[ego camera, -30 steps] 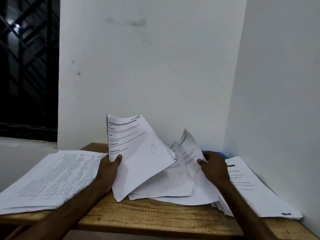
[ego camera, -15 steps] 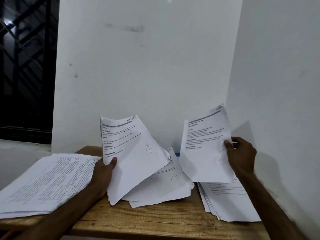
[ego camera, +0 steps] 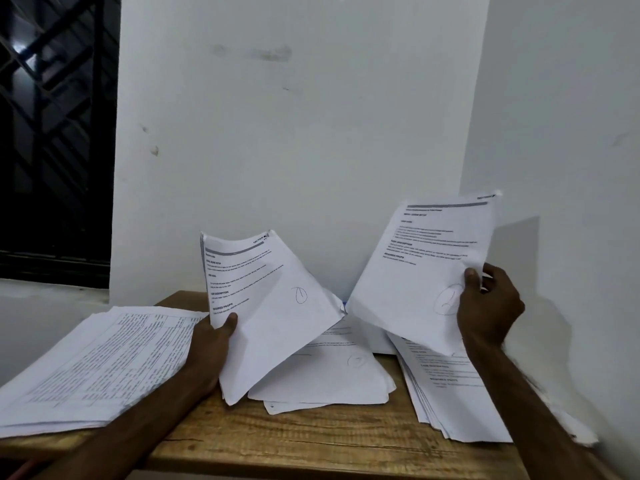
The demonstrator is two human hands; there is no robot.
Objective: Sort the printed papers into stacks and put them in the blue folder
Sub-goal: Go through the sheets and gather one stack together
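White printed paper stack (ego camera: pixel 97 368) at wooden table's (ego camera: pixel 311 441) 9 o'clock, unmoved. Left hand (ego camera: pixel 207 348), thumb pinching tilted white sheaf (ego camera: pixel 270 306). Loose middle heap (ego camera: pixel 329 375) one sheet lighter: right hand (ego camera: pixel 488 306) now pinching lifted pen-circled page (ego camera: pixel 426 265) over 3 o'clock stack (ego camera: pixel 450 393). Blue folder hidden.

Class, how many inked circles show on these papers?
3: one on the left sheet, held by the left hand; one on the right sheet, held by the right hand; one on the middle pile. More may be hidden.
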